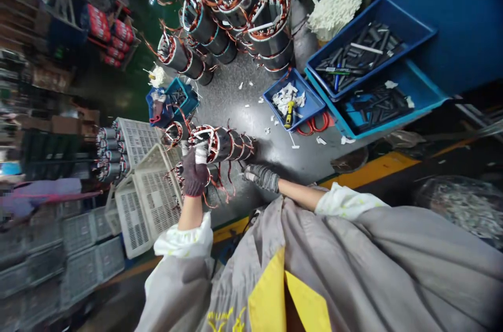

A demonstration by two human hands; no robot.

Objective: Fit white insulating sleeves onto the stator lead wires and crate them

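Note:
In the head view, a stack of motor stators (231, 144) with copper windings, white sleeves and loose lead wires is in front of me. My left hand (195, 172), in a dark glove with white fingertips, is at the wound end of the stack, its fingers closed on the edge. My right hand (262, 178), in a grey glove, is near the stack's other end, its fingers stretched towards the stators. I see nothing in it, though its palm side is hidden. Another wound stator (175, 133) is just beyond my left hand.
Several stator stacks (271, 33) stand at the back. A blue tray (320, 104) holds white scraps and a yellow-handled tool; larger blue bins (428, 33) hold dark strips. A white sleeve bundle (338, 10) stands behind. White plastic crates (155, 193) are at left, with a person (43, 196) farther off.

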